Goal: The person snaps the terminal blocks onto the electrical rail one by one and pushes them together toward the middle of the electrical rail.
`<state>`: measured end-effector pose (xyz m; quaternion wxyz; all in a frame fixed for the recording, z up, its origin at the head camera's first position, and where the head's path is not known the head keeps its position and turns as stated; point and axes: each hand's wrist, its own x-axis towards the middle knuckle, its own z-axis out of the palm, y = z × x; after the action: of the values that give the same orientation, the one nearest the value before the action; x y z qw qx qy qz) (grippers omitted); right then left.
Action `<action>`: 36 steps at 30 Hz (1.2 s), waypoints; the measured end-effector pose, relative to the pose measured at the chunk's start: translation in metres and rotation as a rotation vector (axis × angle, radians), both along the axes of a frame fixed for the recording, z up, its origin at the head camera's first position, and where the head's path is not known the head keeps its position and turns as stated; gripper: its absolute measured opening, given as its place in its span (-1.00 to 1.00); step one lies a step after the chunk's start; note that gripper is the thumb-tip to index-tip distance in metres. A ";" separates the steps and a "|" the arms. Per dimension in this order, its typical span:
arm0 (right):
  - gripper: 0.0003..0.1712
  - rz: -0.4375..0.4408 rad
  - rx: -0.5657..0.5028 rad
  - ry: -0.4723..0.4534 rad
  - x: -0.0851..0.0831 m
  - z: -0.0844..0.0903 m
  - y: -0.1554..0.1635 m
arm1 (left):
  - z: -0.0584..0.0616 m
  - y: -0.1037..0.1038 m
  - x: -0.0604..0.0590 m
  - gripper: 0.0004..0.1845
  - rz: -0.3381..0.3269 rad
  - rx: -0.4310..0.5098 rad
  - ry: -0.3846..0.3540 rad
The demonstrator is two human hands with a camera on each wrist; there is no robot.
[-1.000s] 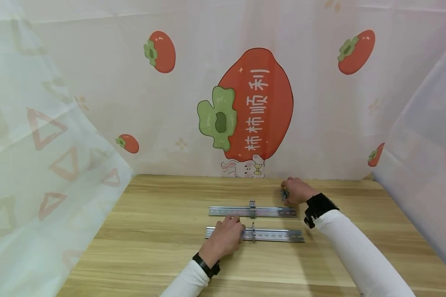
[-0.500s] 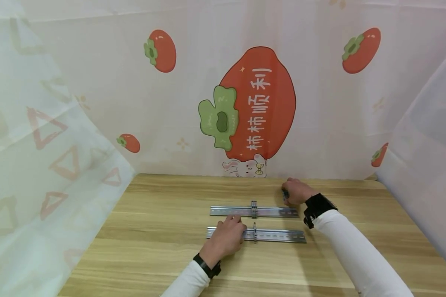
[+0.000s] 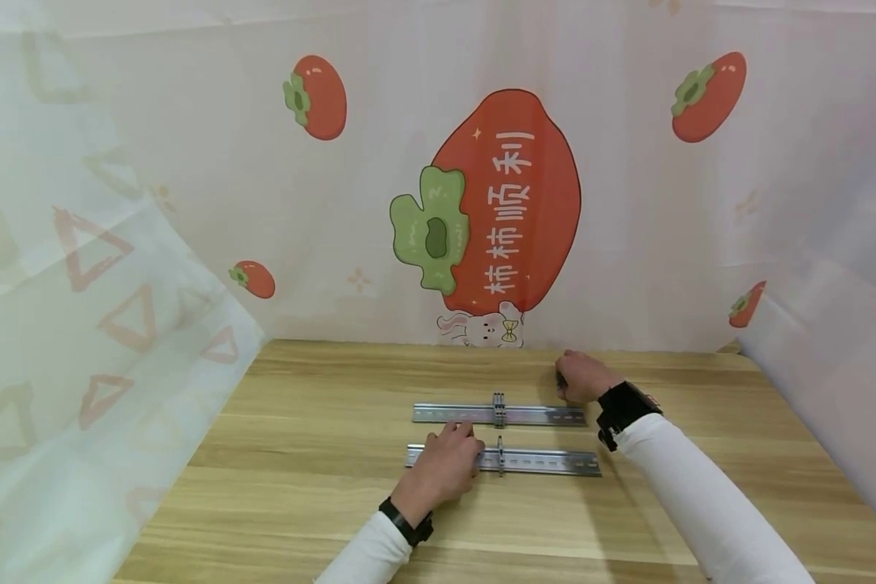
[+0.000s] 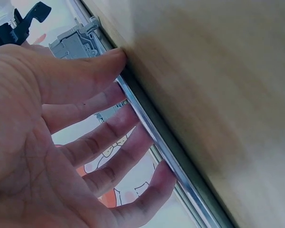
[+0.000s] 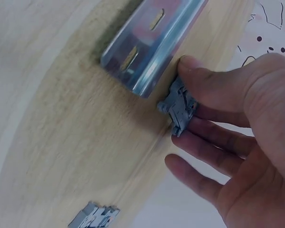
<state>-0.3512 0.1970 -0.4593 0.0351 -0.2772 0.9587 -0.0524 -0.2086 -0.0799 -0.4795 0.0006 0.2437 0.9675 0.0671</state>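
My left hand point(image 3: 447, 464) grips the front slotted metal DIN rail point(image 3: 547, 463) near its left part, thumb and fingertips on its edges in the left wrist view. One thin grey terminal block point(image 3: 501, 456) stands across this rail, just right of that hand. The back DIN rail point(image 3: 453, 414) lies parallel behind it, with several terminal blocks point(image 3: 499, 410) side by side near its middle. Past the back rail's right end, my right hand point(image 3: 584, 377) pinches a loose grey terminal block point(image 5: 180, 107) between thumb and fingers; it is mostly hidden in the head view.
Another loose terminal block point(image 5: 94, 216) lies on the wooden table point(image 3: 321, 405) in the right wrist view. A printed cloth point(image 3: 628, 243) rises behind the table, with cloth sides point(image 3: 847, 324) at left and right.
The terminal block in my right hand has turned and is now more covered by the fingers. My left hand stays on the front rail. The head view has shifted slightly.
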 end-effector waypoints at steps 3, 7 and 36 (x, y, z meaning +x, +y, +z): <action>-0.78 0.013 -0.009 0.007 0.005 0.003 0.002 | 0.000 0.000 0.000 -0.87 0.001 0.003 -0.005; -0.75 0.000 -0.035 -0.015 0.005 0.005 0.007 | -0.001 -0.001 0.000 -0.87 -0.001 0.003 -0.008; -0.52 0.042 -0.660 -0.165 0.054 0.036 0.006 | -0.002 -0.002 0.002 -0.84 -0.007 0.014 -0.001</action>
<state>-0.2974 0.2029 -0.4233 0.0219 -0.2881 0.8781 -0.3815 -0.2062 -0.0820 -0.4819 -0.0004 0.2469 0.9662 0.0738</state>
